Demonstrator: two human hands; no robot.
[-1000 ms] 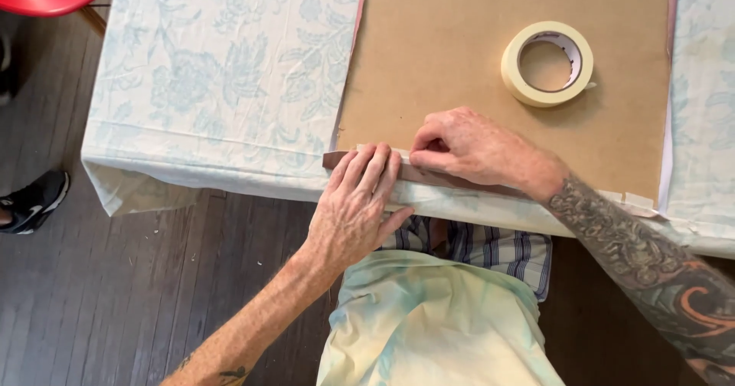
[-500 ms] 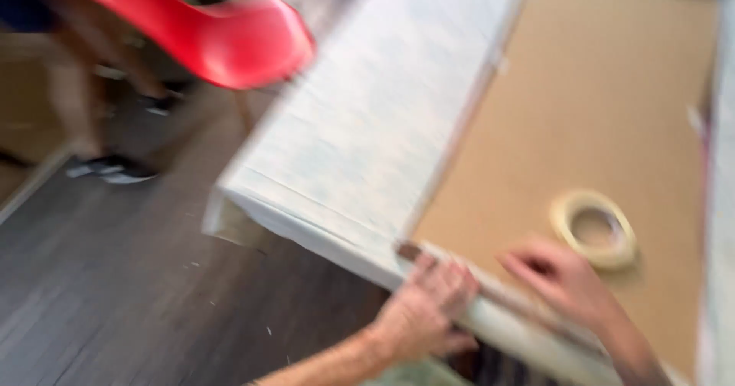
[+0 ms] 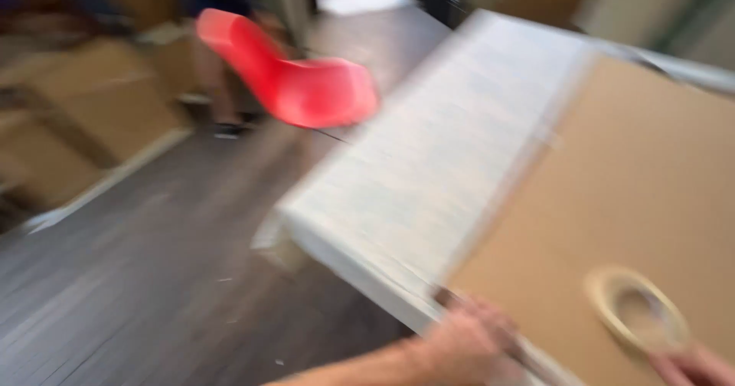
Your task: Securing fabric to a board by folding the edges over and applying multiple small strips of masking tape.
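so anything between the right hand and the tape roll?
Nothing visible. The right hand sits at the frame's bottom edge, right beside the tape roll on the brown board; blur hides whether they touch. The left hand is apart, at the board's near corner.

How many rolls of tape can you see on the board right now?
1. The tape roll lies flat on the brown board near the bottom right, beside the right hand. The picture is blurred and cut off, so others may be hidden.
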